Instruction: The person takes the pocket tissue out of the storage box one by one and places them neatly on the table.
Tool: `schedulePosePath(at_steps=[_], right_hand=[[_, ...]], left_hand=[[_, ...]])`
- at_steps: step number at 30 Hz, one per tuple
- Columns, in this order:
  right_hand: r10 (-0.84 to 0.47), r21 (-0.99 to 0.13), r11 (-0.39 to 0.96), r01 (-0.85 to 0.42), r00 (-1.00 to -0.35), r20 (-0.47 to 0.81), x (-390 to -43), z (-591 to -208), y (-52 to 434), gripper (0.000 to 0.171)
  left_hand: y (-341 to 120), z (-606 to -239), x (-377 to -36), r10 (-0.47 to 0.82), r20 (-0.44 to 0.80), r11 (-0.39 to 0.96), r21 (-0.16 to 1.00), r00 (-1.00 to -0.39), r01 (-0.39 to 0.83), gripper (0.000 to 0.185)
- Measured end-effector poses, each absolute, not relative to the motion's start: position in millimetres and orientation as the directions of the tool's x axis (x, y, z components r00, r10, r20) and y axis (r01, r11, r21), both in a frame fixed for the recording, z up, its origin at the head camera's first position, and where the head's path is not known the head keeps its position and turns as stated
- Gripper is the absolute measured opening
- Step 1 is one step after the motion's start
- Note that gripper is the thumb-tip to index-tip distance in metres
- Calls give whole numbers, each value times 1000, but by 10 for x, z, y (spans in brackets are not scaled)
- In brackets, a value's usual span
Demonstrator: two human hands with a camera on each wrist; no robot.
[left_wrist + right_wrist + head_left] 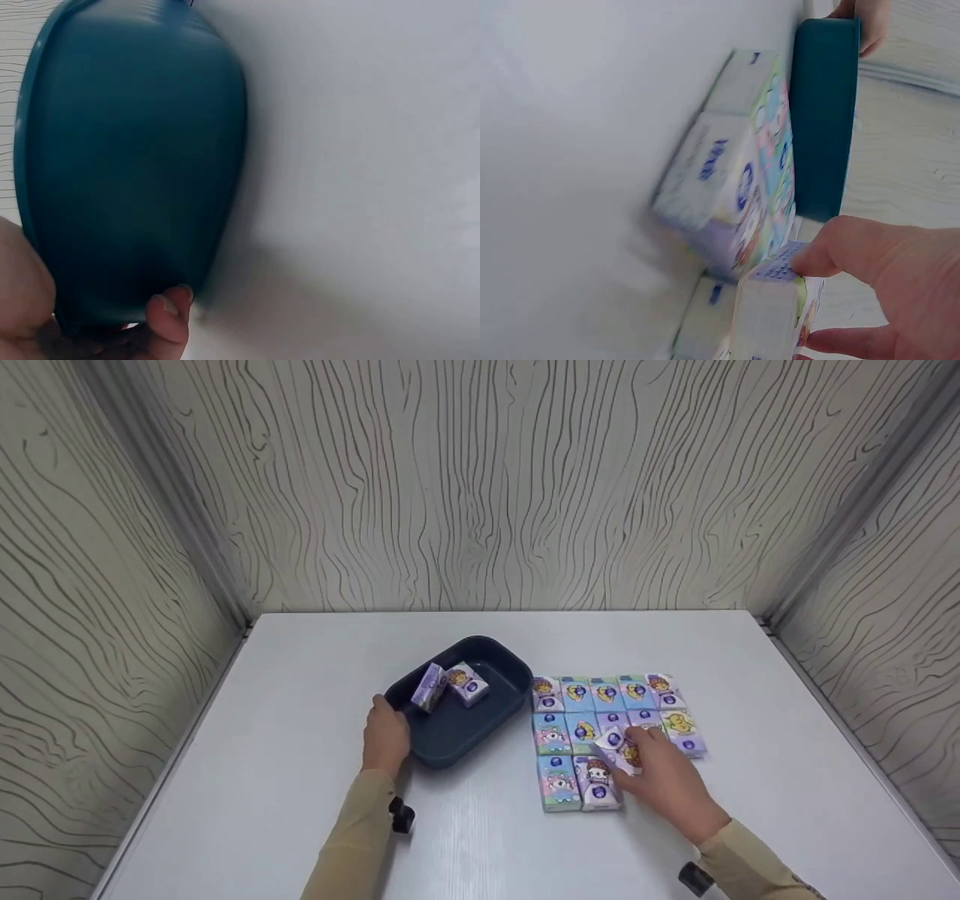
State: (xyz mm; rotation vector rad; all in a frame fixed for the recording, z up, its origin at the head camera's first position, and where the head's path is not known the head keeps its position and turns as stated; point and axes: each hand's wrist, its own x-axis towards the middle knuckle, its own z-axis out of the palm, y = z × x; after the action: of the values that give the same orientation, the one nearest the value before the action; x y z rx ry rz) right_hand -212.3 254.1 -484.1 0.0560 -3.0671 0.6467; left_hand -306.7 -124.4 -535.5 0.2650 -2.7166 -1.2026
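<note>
My left hand (386,737) grips the dark-blue plastic tray's (480,720) near-left rim. My right hand (664,780) pinches one purple tissue pack (619,746) right of the tray; next, I judge, lift it over the rim.

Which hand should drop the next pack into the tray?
Right, probably. The right hand already pinches a pack lifted from the pile beside the tray. The left hand grips the tray's rim, steadying it.
</note>
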Motion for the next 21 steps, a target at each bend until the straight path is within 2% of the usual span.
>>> schedulePosePath(at_steps=[6, 13, 15, 21], right_hand=[[22, -399, 916, 39, -999, -49, -1979, -4900, 2770, 56], [51, -422, 901, 101, -990, -129, -1909, -5024, 2804, 44], [55, -428, 896, 120, -985, -161, -1898, -5045, 2798, 46], [27, -420, 897, 136, -966, -257, -1885, -5026, 2772, 69]], left_hand=[[-1238, -5366, -3081, -229, 72, 663, 742, -971, -101, 46], [-1242, -5348, -3081, -234, 56, 657, 745, -971, -115, 47], [-1238, -5347, -3081, -232, 49, 657, 745, -971, -119, 47], [-1238, -5361, -3080, -229, 66, 660, 744, -971, -105, 45]])
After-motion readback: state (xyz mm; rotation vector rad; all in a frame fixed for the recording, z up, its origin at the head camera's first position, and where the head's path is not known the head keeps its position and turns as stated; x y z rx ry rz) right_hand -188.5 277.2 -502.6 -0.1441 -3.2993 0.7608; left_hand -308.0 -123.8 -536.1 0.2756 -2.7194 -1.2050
